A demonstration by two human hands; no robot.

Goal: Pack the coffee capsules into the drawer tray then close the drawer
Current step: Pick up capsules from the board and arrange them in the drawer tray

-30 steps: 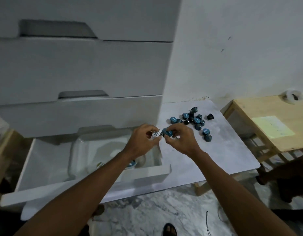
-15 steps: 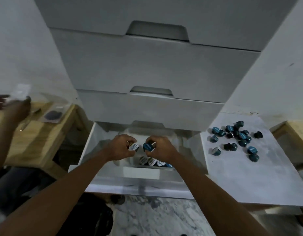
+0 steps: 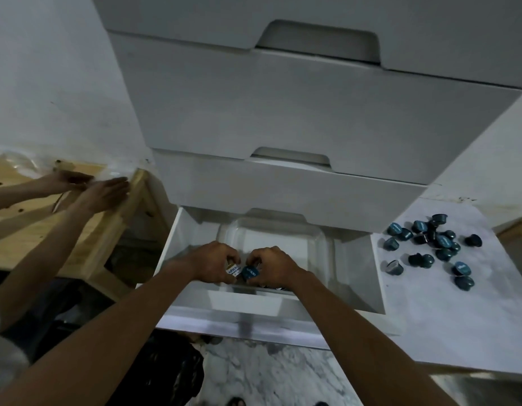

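The bottom drawer [image 3: 177, 247] of a white cabinet stands pulled out, with a clear plastic tray [image 3: 312, 241] inside it. Both my hands hover over the tray's front part. My left hand [image 3: 216, 263] pinches a white-labelled capsule [image 3: 232, 270]. My right hand [image 3: 271, 266] grips a blue coffee capsule [image 3: 251, 272], the two capsules nearly touching. Dark capsules lie in the tray under my right hand, mostly hidden. Several blue and dark capsules [image 3: 432, 244] are scattered on the white table at the right.
The white marble-look table [image 3: 447, 315] adjoins the drawer's right side. At the left, another person's two hands [image 3: 87, 186] handle clear plastic over a wooden table [image 3: 34, 227]. Two closed drawers [image 3: 283, 112] rise above. A dark bag [image 3: 166, 373] lies on the marble floor.
My hands carried both capsules from the table edge leftward over the drawer and lowered them into the tray's front. The view swung left, and another person's hands came in at the wooden table.
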